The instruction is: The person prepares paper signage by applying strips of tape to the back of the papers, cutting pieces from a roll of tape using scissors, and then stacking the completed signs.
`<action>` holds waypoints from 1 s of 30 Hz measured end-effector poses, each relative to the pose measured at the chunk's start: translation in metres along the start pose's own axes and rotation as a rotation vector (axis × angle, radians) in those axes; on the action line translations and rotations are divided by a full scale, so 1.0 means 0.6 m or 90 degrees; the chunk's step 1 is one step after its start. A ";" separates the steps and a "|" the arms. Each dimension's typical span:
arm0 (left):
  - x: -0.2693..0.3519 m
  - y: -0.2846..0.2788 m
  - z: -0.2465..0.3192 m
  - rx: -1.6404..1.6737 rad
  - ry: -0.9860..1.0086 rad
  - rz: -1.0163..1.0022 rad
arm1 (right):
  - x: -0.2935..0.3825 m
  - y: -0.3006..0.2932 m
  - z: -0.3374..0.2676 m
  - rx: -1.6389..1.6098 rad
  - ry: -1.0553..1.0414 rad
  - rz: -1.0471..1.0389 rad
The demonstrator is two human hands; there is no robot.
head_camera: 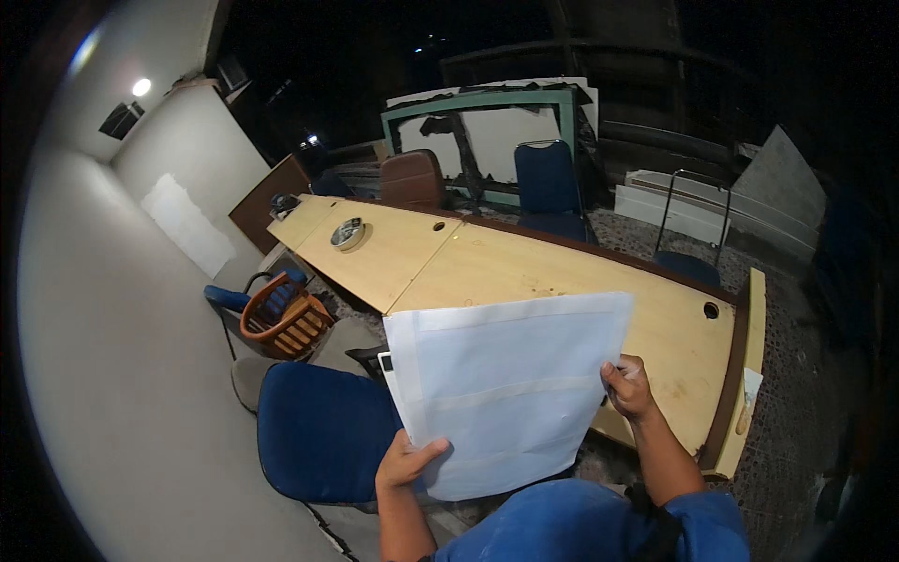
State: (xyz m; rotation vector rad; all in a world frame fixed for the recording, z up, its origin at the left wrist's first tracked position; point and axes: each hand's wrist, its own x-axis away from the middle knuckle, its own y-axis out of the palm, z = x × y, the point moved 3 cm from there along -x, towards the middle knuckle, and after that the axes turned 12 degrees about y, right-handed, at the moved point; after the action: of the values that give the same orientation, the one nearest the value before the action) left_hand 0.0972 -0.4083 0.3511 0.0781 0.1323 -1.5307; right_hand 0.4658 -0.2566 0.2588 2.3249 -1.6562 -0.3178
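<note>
A large white sheet [506, 393], paper or thin plastic with faint fold lines, is held up in front of my body. My left hand [409, 460] grips its lower left edge, thumb on the near face. My right hand [627, 386] pinches the right edge about midway up. Behind the sheet's left edge shows part of another white piece with a dark mark [388, 372]; the rest of it is hidden. Beyond the sheet stretches a long pale-yellow table [562, 260], partly covered from view by it.
Close on the left stands a blue padded chair [323, 428], with a wooden slatted chair [288, 323] behind it. A round tin [348, 234] sits on the table. Across the table are a brown chair [412, 179], a blue chair [546, 183] and a green frame [484, 102]. A white wall [105, 351] runs along the left.
</note>
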 end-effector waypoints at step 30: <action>-0.014 0.001 0.008 -0.156 -0.090 -0.030 | 0.029 -0.059 0.106 0.052 0.250 0.222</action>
State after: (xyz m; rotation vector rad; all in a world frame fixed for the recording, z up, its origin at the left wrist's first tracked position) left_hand 0.0975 -0.4006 0.3572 -0.2298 0.2089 -1.5503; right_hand 0.4822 -0.2678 0.1865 1.9363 -1.8406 0.2645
